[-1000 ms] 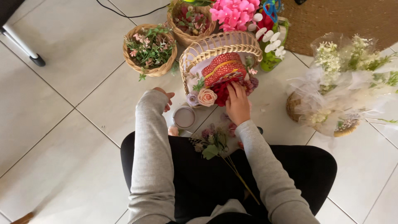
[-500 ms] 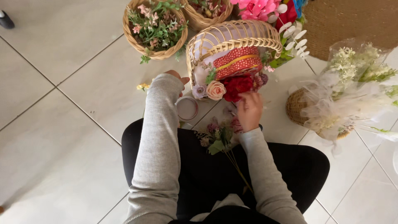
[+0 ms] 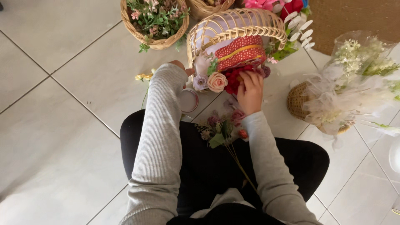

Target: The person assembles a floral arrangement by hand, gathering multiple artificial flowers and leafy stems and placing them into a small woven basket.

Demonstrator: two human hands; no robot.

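- Red flowers [image 3: 234,79] pinched under right hand [image 3: 250,91], fingers curled on them at wicker basket [image 3: 233,26] front.
- Left hand [image 3: 183,68] mostly hidden behind grey sleeve, at basket's left edge; grip unclear.
- Peach rose [image 3: 217,81] beside red flowers.
- Loose sprig [image 3: 223,132] on lap.
- Second basket [image 3: 155,21] with greenery, farther back-left.
- Wrapped bouquet [image 3: 354,83] right, apart.

Both arms, in grey ribbed sleeves, stretch forward from a seated body with legs in black folded beneath. The left hand [image 3: 182,66] is almost wholly hidden past its cuff, only a bit of knuckle showing, so its grip cannot be told. The right hand [image 3: 250,89] lies back-up, fingers curled forward and slightly spread, fingertips pressing down.
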